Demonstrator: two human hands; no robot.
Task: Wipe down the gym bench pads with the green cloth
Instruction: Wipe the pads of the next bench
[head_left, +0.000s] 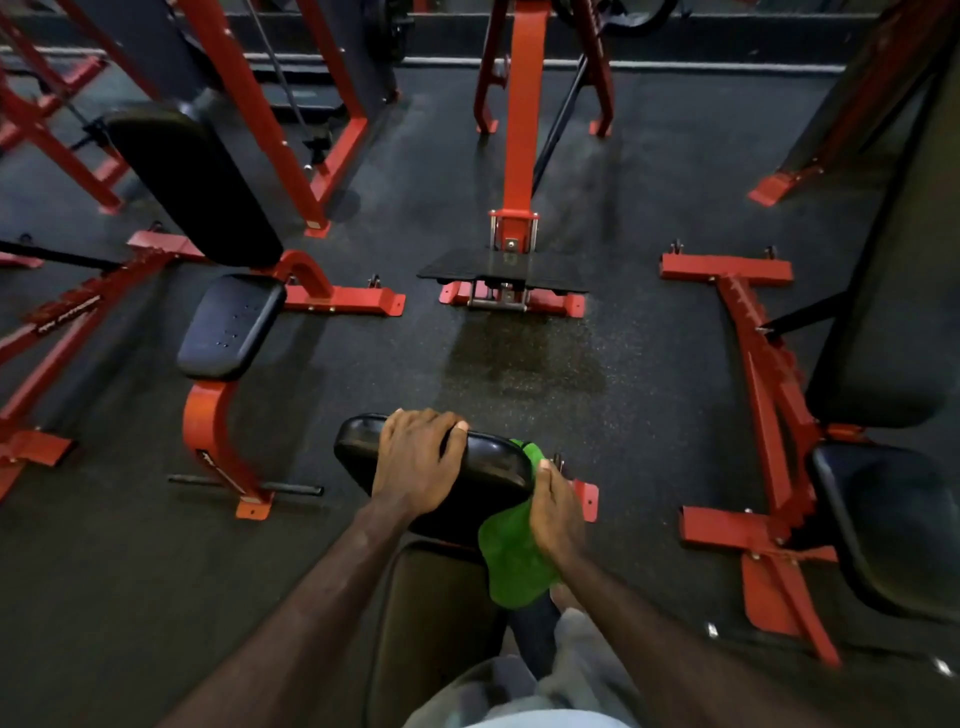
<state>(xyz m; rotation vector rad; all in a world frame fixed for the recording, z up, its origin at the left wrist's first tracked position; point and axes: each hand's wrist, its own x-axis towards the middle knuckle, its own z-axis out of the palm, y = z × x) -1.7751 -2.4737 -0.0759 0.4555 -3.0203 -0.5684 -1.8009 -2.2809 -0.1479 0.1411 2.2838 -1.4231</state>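
Head view, looking down my own forearms: my right hand (556, 512) presses the green cloth (514, 561) against the right-hand edge of the black seat pad (493, 467), fingers curled down over the cloth so it is gripped between palm and pad. Part of the cloth hangs below my wrist, and a small green corner shows past my fingertips at the pad's far right corner. My left hand (418, 460) lies flat on top of the same pad, fingers bent over its far edge, steadying it and holding nothing else. The pad's long axis runs left to right in front of me, so the unwiped top lies to the left of the cloth, toward my left hand; I judge the next stroke should sweep that way. Out on the left, another bench (231, 327) has white lettering on its red frame (208, 441), too blurred to read.
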